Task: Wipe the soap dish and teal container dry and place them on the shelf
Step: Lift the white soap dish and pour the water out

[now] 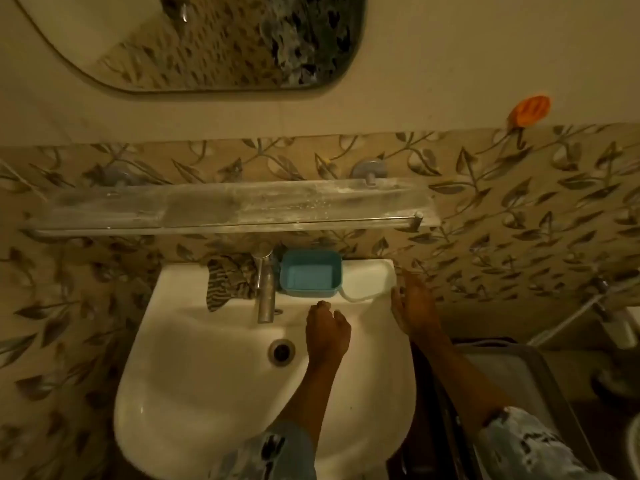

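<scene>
A: Taking stock. Item one: rectangular teal plastic container (310,276). Location?

B: Back rim of the white ceramic sink (180,285), just right of the steel tap (265,289). Upright, nothing inside. Wet or dry cannot be told.

A: Item two: white oblong soap dish (367,278)?

B: Further right of the tap, just beside the container, at the rim's corner.

A: Striped grey cloth (227,278)?

B: Bunched just left of the tap, untouched.

A: Clear glass shelf with metal rail (207,206)?

B: Above the tap, streaked, bearing neither item.

A: Hands?

B: Left hand (327,332) over the basin, right of the tap, fingers loosely curled, holding nothing. Right hand (412,306) further right, fingers relaxed at the soap dish's edge. Contact unclear, nothing gripped.

A: Progress?

B: Judged barely begun: wiping and both placings remain.
</scene>
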`<move>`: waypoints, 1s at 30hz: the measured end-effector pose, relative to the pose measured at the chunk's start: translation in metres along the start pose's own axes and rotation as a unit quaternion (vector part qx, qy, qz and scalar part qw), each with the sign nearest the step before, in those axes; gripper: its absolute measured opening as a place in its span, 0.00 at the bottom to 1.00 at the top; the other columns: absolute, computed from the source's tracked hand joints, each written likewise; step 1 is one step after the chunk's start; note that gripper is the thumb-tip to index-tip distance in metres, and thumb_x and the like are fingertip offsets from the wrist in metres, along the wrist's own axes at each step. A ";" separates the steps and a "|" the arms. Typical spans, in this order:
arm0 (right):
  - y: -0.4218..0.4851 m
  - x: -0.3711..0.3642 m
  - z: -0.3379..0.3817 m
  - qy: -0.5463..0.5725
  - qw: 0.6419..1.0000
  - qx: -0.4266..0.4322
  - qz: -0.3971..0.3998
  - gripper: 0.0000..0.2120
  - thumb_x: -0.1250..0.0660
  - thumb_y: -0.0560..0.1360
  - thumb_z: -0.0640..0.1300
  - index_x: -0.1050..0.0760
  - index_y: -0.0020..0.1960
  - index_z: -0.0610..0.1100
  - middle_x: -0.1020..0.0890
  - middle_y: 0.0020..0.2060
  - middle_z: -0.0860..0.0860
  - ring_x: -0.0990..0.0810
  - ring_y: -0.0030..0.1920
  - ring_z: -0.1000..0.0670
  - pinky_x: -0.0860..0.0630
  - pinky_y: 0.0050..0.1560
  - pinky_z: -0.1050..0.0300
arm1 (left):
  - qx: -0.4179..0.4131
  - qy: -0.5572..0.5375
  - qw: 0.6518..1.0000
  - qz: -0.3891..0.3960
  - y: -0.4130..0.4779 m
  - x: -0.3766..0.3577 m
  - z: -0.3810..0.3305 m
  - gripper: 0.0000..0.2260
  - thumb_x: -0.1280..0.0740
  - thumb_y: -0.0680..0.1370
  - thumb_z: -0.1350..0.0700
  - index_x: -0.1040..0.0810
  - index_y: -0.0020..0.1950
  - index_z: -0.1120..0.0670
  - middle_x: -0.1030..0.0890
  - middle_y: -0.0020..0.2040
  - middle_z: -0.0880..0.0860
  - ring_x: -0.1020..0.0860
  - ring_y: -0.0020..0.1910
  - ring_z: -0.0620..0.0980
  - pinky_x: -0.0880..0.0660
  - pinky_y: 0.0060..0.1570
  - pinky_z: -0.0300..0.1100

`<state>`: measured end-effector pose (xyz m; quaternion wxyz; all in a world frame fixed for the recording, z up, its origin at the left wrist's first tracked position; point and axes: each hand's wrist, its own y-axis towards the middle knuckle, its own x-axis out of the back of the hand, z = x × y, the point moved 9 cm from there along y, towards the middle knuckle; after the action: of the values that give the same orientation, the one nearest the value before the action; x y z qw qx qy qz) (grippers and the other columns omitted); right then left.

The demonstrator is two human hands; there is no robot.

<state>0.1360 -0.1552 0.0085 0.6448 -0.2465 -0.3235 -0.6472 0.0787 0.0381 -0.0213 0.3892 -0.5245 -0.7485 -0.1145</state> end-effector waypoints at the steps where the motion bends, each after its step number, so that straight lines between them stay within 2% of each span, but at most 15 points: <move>1: 0.004 -0.001 -0.004 0.007 1.000 -0.011 -0.005 0.22 0.38 0.79 0.41 0.34 0.72 0.37 0.24 0.63 0.38 0.24 0.61 0.38 0.26 0.61 0.39 | 0.030 -0.038 0.999 0.002 0.006 -0.003 0.002 0.14 0.39 0.80 0.57 0.26 0.63 0.61 0.23 0.62 0.58 0.25 0.62 0.55 0.29 0.60 0.43; 5: 0.014 -0.003 -0.013 0.009 0.997 -0.070 -0.018 0.20 0.38 0.79 0.43 0.31 0.70 0.37 0.21 0.60 0.38 0.22 0.58 0.38 0.24 0.58 0.41 | 0.116 -0.110 0.987 0.030 0.019 -0.022 0.003 0.13 0.38 0.78 0.59 0.23 0.59 0.65 0.21 0.58 0.62 0.23 0.58 0.58 0.26 0.57 0.48; 9: 0.022 -0.004 -0.023 -0.001 0.994 -0.101 -0.032 0.19 0.37 0.80 0.47 0.27 0.65 0.36 0.19 0.56 0.38 0.20 0.55 0.38 0.23 0.56 0.44 | 0.172 -0.225 0.959 0.012 0.023 -0.034 0.004 0.12 0.36 0.76 0.61 0.21 0.58 0.61 0.19 0.56 0.59 0.21 0.56 0.59 0.24 0.57 0.51; 12: 0.028 -0.007 -0.027 0.007 0.994 -0.104 -0.027 0.15 0.36 0.79 0.45 0.24 0.58 0.34 0.18 0.50 0.38 0.19 0.50 0.38 0.24 0.48 0.50 | 0.180 -0.263 0.948 0.020 0.026 -0.044 0.001 0.08 0.34 0.75 0.59 0.19 0.51 0.61 0.17 0.49 0.60 0.19 0.50 0.59 0.22 0.54 0.54; 14: 0.030 -0.012 -0.029 0.002 0.995 -0.098 -0.012 0.13 0.35 0.79 0.43 0.23 0.55 0.33 0.18 0.47 0.38 0.19 0.47 0.39 0.26 0.44 0.53 | 0.182 -0.280 0.942 0.021 0.026 -0.047 0.001 0.08 0.32 0.74 0.57 0.19 0.50 0.60 0.17 0.48 0.60 0.19 0.49 0.58 0.22 0.54 0.54; 17: 0.030 -0.017 -0.032 0.002 0.995 -0.103 0.012 0.13 0.37 0.80 0.42 0.23 0.58 0.34 0.18 0.50 0.38 0.20 0.49 0.40 0.24 0.50 0.51 | 0.183 -0.288 0.940 0.018 0.026 -0.048 0.002 0.09 0.30 0.74 0.55 0.19 0.49 0.60 0.16 0.47 0.60 0.19 0.48 0.58 0.22 0.54 0.54; 22: 0.017 -0.012 -0.029 0.049 0.992 -0.119 -0.018 0.12 0.36 0.79 0.39 0.23 0.59 0.33 0.18 0.50 0.38 0.18 0.50 0.40 0.22 0.51 0.49 | 0.171 -0.258 0.950 0.021 0.022 -0.043 0.001 0.10 0.31 0.75 0.54 0.18 0.46 0.60 0.16 0.45 0.58 0.18 0.46 0.55 0.22 0.53 0.51; 24: 0.008 -0.012 -0.029 0.064 0.990 -0.126 -0.020 0.12 0.36 0.79 0.40 0.22 0.58 0.33 0.17 0.50 0.38 0.18 0.50 0.40 0.22 0.52 0.49 | 0.170 -0.269 0.948 0.019 0.018 -0.039 0.002 0.08 0.31 0.75 0.55 0.18 0.40 0.58 0.16 0.41 0.56 0.18 0.41 0.52 0.21 0.49 0.47; 27: -0.008 -0.008 -0.030 0.078 0.985 -0.146 -0.047 0.11 0.35 0.78 0.39 0.21 0.56 0.32 0.17 0.49 0.38 0.17 0.49 0.40 0.25 0.47 0.55 | 0.167 -0.294 0.941 0.013 0.009 -0.031 0.004 0.09 0.31 0.75 0.57 0.21 0.35 0.53 0.19 0.34 0.51 0.21 0.33 0.46 0.24 0.37 0.38; 30: -0.028 -0.006 -0.031 0.078 0.977 -0.185 -0.075 0.11 0.33 0.77 0.37 0.21 0.56 0.32 0.17 0.49 0.37 0.18 0.49 0.39 0.26 0.47 0.56 | 0.151 -0.292 0.944 0.022 0.001 -0.023 0.006 0.08 0.32 0.76 0.59 0.21 0.36 0.54 0.19 0.35 0.53 0.20 0.34 0.48 0.24 0.36 0.37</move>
<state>0.1111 -0.1752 -0.0196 0.5610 -0.2853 -0.1641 -0.7596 0.0797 0.0261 -0.0414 0.2308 -0.4862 -0.8262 0.1669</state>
